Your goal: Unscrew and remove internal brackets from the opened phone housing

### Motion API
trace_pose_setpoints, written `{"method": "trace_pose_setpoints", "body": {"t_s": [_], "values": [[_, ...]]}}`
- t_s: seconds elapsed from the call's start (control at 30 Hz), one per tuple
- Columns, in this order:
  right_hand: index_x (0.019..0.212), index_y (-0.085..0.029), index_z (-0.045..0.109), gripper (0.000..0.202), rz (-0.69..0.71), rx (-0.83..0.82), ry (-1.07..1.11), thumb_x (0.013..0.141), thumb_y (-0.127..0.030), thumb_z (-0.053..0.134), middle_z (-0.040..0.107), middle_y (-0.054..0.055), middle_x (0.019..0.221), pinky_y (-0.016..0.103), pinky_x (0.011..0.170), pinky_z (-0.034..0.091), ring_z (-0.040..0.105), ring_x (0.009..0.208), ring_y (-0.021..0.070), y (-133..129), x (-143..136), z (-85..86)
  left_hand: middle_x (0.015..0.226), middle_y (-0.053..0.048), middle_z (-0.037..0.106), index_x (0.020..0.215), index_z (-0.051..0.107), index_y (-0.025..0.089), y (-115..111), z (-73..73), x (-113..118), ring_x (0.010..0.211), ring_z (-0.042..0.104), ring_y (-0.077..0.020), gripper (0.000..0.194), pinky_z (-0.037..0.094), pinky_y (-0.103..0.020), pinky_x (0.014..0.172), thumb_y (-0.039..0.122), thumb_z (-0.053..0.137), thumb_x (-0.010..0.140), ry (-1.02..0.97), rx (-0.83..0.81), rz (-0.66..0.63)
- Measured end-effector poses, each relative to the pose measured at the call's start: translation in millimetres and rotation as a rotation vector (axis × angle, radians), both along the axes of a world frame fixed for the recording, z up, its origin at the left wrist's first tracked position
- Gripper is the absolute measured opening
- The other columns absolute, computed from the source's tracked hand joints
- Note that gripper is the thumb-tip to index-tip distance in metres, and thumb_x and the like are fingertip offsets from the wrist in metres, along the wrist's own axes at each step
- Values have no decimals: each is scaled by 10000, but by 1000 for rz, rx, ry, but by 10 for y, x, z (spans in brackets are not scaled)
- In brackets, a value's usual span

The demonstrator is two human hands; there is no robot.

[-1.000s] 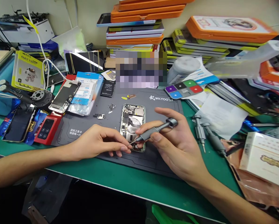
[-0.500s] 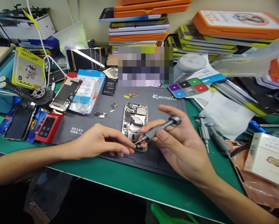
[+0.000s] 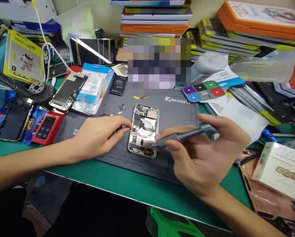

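An opened smartphone [image 3: 149,131], its inner parts bare, lies on the dark grey work mat. My right hand [image 3: 206,154] is closed around a grey precision screwdriver [image 3: 184,134], held at a slant with its tip over the phone's lower part; motion blurs it, and I cannot tell whether the tip touches. At the phone's left edge is my left hand [image 3: 103,136], thumb and forefinger drawn together. Anything between those fingertips is hidden. Small metal parts [image 3: 122,106] and a flat black battery [image 3: 118,85] lie on the mat beyond.
A phone screen assembly [image 3: 68,91] and a red device [image 3: 48,127] with a dark panel are on the left. A coloured tray [image 3: 203,91] sits at the mat's back right. On the right stands a white box [image 3: 282,171]; stacked orange cases [image 3: 263,19] are behind.
My left hand has moved away from the screwdriver tip to the phone's left edge. My right hand has shifted right, and the screwdriver now points down at the phone's lower part.
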State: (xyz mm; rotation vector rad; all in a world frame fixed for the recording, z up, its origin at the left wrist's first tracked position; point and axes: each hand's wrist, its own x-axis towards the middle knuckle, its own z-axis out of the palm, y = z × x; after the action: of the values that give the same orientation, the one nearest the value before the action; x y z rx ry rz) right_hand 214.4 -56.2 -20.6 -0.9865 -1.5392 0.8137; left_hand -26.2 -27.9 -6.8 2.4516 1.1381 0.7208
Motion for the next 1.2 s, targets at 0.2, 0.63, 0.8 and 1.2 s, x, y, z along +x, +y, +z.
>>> {"method": "trace_pose_setpoints", "body": {"t_s": [0.2, 0.63, 0.8, 1.2], "values": [[1294, -360, 560, 506, 157, 310, -150, 888, -129, 756, 755, 33, 923, 433, 660, 691, 781, 760, 256, 5, -49, -104, 874, -10, 743, 1081, 662, 162, -7, -129, 20, 761, 678, -139, 203, 468, -270, 695, 197, 465, 1051, 153, 323, -92], [1424, -361, 494, 638, 166, 307, -224, 897, -92, 733, 772, 41, 933, 422, 653, 700, 786, 792, 257, 27, -69, -118, 826, -3, 743, 1040, 686, 170, -25, -145, 43, 726, 670, -140, 232, 468, -270, 661, 213, 457, 1045, 196, 332, -98], [1491, -345, 455, 674, 164, 352, -266, 916, -115, 720, 783, 55, 942, 409, 667, 696, 788, 810, 249, 26, -67, -132, 802, 2, 731, 1023, 692, 164, -28, -148, 44, 704, 660, -147, 224, 455, -286, 638, 206, 472, 1036, 198, 348, -108], [1432, -422, 572, 622, 159, 332, -303, 889, -189, 768, 803, -9, 1049, 435, 842, 686, 793, 933, 246, -29, 149, -224, 847, 9, 741, 1075, 663, 181, -16, 6, -4, 713, 648, -132, 199, 443, -268, 655, 231, 472, 1053, 162, 335, -14]]}}
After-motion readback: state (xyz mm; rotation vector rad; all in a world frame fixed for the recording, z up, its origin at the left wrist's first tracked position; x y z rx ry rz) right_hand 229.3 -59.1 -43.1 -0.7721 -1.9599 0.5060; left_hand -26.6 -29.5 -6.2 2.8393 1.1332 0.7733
